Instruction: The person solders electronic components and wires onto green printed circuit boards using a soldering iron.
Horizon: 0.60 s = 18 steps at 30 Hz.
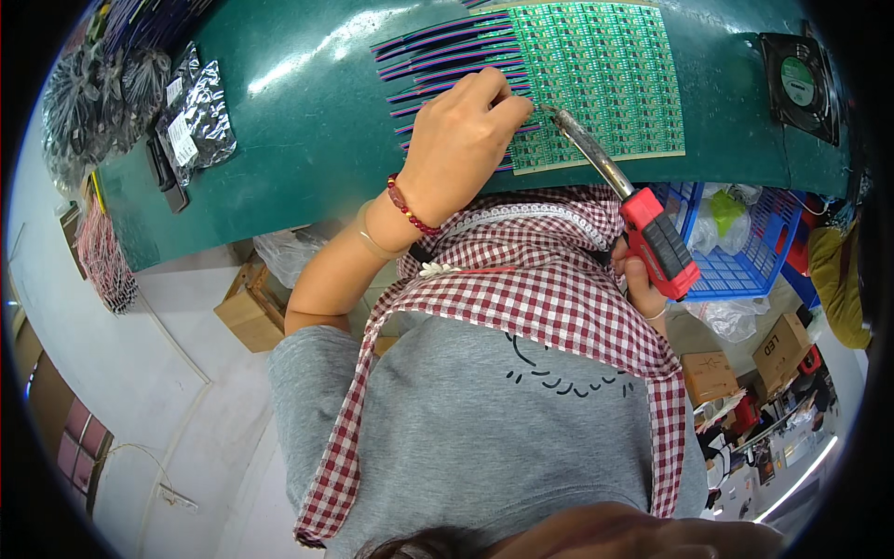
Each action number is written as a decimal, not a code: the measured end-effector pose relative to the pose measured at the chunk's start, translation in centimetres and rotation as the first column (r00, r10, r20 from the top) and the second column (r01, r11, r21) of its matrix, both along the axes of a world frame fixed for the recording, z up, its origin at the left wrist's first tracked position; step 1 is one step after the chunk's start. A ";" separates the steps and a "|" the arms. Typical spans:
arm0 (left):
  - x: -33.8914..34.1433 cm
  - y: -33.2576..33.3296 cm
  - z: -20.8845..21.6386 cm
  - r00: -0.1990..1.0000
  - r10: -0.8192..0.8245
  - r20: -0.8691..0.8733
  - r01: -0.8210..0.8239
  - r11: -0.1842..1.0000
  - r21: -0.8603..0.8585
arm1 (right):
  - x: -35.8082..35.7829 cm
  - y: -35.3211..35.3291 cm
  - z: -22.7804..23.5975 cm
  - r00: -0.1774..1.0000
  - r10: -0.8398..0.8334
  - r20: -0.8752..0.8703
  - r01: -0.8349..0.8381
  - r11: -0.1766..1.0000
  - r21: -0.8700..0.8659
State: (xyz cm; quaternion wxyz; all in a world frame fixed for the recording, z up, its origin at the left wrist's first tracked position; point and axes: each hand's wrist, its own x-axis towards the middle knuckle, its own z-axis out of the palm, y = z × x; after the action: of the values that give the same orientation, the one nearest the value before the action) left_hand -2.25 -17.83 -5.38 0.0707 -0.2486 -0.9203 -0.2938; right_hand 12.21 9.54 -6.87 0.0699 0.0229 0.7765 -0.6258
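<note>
My left hand (463, 135) reaches over a row of flat multicoloured ribbon cables (447, 65). Its thumb and forefinger are pinched together at the left part of a green circuit board panel (605, 79), where the cable ends lie. What sits between the fingertips is hidden. In my right hand (643, 284), below the table edge, is a red and black soldering iron (656, 238). Its metal barrel slants up and left, and the tip is close to my left fingertips over the panel. Whether the tip touches anything, I cannot tell.
A black fan (799, 82) lies on the green tabletop (307, 121) at the right. Plastic-bagged parts (196, 121) and a bundle of wires (105, 247) are at the left. Below the edge stand a blue basket (745, 261) and cardboard boxes (253, 312).
</note>
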 end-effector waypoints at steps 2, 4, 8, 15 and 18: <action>0.1 0.0 0.0 1.000 0.004 -0.003 -0.004 1.000 0.006 | 0.0 0.1 -0.3 0.999 0.025 -0.038 -0.024 0.999 0.032; 0.1 0.0 0.0 1.000 0.005 0.002 -0.005 1.000 0.002 | 0.0 0.1 -0.3 1.000 0.020 -0.024 -0.020 1.000 0.012; 0.0 0.1 0.0 1.000 0.009 0.007 -0.009 1.000 0.012 | 0.1 0.3 -0.6 0.999 0.027 -0.021 -0.027 0.999 0.022; 0.0 0.0 -0.1 1.000 0.010 0.004 -0.011 1.000 0.015 | 0.4 0.6 -0.7 0.993 0.081 -0.088 -0.065 0.983 0.174; 0.0 0.0 -0.1 1.000 0.006 0.004 -0.006 1.000 0.004 | 0.4 0.1 -0.1 0.999 -0.045 -0.028 0.045 0.999 0.003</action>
State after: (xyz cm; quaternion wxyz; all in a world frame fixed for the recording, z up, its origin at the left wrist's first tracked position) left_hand -2.21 -17.84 -5.45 0.0702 -0.2452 -0.9206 -0.2958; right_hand 12.66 9.65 -7.00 0.0449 0.0320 0.7777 -0.6263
